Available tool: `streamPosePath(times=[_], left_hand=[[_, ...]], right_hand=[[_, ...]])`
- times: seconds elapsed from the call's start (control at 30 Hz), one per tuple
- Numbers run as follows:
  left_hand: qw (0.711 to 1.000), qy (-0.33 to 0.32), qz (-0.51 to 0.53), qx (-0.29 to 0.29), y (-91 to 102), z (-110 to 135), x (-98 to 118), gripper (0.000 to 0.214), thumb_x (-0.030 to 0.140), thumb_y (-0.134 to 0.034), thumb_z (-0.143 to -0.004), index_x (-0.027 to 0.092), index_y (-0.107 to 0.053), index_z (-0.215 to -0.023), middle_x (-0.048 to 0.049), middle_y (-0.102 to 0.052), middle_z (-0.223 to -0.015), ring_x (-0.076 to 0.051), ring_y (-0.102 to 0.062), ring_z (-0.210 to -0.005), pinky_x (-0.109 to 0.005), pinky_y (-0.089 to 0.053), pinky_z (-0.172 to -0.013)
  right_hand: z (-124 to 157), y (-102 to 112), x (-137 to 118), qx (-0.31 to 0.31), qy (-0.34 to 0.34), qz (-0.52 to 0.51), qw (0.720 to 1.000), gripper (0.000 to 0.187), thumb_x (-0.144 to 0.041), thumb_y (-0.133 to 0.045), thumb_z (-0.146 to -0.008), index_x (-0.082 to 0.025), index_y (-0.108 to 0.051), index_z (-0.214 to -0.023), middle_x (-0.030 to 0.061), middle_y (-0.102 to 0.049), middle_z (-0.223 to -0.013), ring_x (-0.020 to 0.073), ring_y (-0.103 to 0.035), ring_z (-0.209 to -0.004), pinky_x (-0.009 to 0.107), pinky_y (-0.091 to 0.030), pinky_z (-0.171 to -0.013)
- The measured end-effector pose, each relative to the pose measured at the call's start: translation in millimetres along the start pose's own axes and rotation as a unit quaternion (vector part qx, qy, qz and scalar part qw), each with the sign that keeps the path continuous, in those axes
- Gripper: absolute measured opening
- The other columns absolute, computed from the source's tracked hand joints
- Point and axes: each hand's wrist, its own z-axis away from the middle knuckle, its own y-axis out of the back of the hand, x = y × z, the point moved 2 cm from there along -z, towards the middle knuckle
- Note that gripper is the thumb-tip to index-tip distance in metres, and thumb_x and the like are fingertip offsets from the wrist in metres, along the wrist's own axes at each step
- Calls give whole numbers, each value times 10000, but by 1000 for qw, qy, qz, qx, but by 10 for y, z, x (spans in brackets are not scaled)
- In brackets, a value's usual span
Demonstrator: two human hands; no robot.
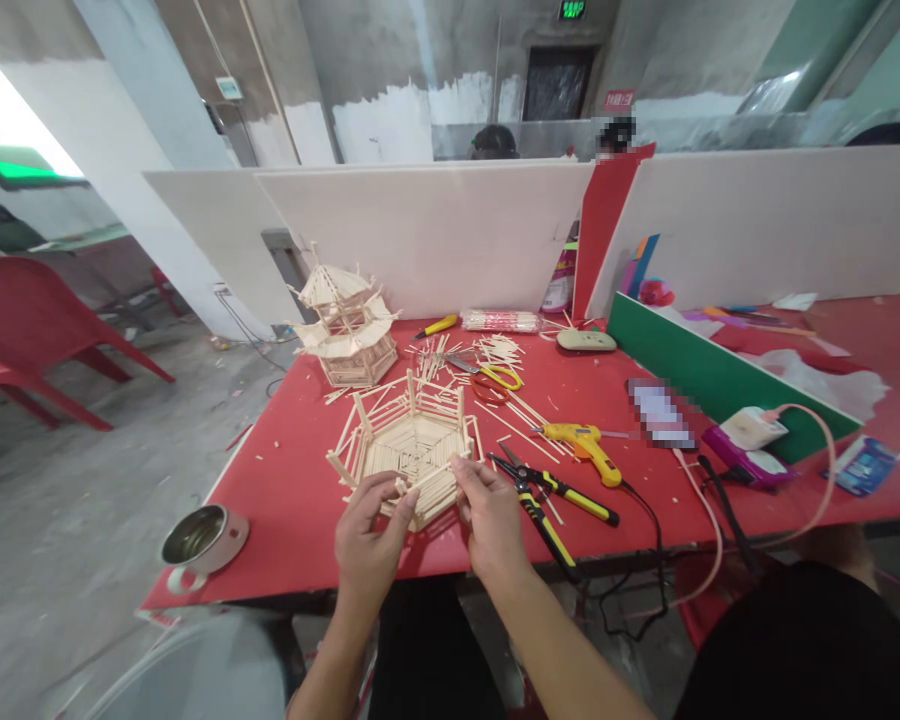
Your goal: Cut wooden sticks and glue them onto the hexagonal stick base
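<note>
A hexagonal wooden-stick base (390, 455) with short upright posts rests at the front of the red table. My left hand (371, 525) is closed at its near left edge, thumb and fingers pinching one end of a thin wooden stick (436, 474). The other end is pinched by my right hand (491, 510) at the near right corner. The stick lies along the base's front side; whether it is attached cannot be made out. Behind stands a tiered stick pagoda (349, 330). Loose sticks (499, 350) and red-and-yellow-handled scissors (495, 382) lie beyond the base.
Right of the base lie black-and-yellow pliers (562, 495), a yellow glue gun (585, 445) with its cord, and a phone (660, 412). A cup (206, 540) stands at the front left corner. A green board (720, 370) and a white partition (435, 230) bound the table; another person sits at right.
</note>
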Motion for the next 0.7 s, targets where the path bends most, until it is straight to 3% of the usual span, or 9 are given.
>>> streamPosePath(times=[0.7], left_hand=[[1000, -5, 2, -2, 3, 0, 1, 67, 259, -668, -860, 195, -687, -871, -66, -680, -965, -192, -659, -918, -289, -513, -803]], right_hand=[[-8, 12, -2, 3, 0, 7, 1000, 389, -479, -855, -561, -150, -662, -641, -90, -394, -485, 37, -265, -449, 209, -200, -424]])
